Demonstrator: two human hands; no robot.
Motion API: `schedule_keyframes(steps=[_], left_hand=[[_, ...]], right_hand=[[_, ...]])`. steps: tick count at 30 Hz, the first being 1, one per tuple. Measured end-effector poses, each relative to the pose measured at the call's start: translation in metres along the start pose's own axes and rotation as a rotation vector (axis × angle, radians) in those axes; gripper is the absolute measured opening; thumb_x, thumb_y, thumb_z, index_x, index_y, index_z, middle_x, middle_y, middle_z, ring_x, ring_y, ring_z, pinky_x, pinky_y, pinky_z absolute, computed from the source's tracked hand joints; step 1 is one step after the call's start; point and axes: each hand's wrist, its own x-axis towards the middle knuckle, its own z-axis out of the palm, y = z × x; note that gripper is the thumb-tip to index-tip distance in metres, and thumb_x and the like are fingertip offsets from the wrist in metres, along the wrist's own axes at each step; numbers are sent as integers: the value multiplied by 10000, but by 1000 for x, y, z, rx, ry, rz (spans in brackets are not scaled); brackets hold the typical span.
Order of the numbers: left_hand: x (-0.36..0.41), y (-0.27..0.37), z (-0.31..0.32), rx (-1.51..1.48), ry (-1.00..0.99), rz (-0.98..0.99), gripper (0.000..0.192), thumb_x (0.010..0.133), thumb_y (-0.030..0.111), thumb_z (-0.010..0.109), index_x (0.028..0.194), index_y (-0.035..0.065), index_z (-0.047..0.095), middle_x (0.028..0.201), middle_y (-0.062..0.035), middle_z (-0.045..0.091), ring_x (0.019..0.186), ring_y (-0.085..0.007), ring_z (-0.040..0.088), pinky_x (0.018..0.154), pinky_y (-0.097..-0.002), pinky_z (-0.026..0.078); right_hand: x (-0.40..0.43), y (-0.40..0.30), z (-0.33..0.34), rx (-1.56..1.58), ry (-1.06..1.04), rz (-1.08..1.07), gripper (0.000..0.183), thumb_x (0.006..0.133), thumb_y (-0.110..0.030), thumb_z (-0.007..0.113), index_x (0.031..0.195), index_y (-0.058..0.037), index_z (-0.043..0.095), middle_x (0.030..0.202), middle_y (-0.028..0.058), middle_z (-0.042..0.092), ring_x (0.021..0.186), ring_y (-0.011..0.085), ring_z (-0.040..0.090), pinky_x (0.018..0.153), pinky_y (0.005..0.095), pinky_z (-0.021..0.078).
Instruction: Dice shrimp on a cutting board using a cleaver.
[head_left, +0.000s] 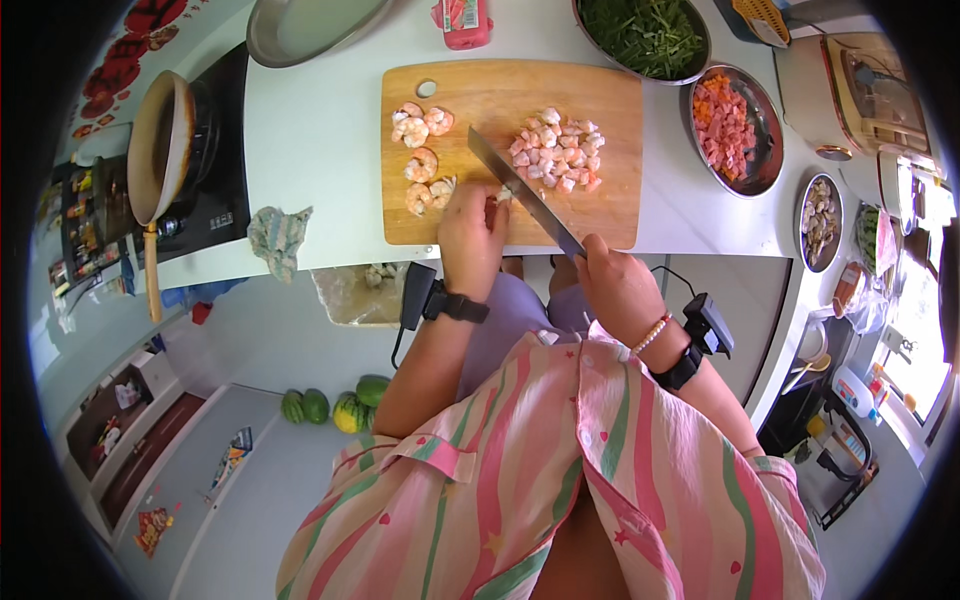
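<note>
A wooden cutting board (480, 90) lies on the white counter before me. My right hand (619, 289) grips the handle of a kitchen knife (525, 195), its blade slanting up and left across the board. My left hand (472, 232) is at the board's near edge, fingertips bent on a shrimp piece (504, 193) beside the blade. Whole peeled shrimp (421, 163) form small groups on the board's left. To the right of the blade is a pile of chopped shrimp (556, 150).
Behind the board stand a metal bowl of chopped greens (645, 34), a pink package (465, 22) and a metal basin (315, 30). A bowl of diced pink and orange food (724, 127) is at right. A frying pan (161, 150) and a cloth (279, 240) are left.
</note>
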Motion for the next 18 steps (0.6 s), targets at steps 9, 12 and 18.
schedule_keyframes(steps=[9,12,18], left_hand=[[-7,0,-10,35,29,44,179,832,17,738,941,-12,599,920,-145,628,758,-294,666,664,-367,539],[-9,-4,-10,10,61,60,173,823,4,730,924,0,590,909,-139,617,748,-299,647,648,-379,524],[-12,-4,-12,43,63,96,170,816,5,729,906,5,584,897,-141,612,734,-306,630,638,-405,509]], right_hand=[[8,3,15,-7,120,-58,169,952,-168,581,958,-30,483,642,187,633,633,411,655,564,510,529],[-2,-6,2,32,53,-23,170,952,-167,583,969,-26,489,639,187,630,636,406,654,565,511,524],[1,-6,16,11,-38,-14,180,954,-180,581,990,-27,494,655,195,639,649,410,657,571,510,520]])
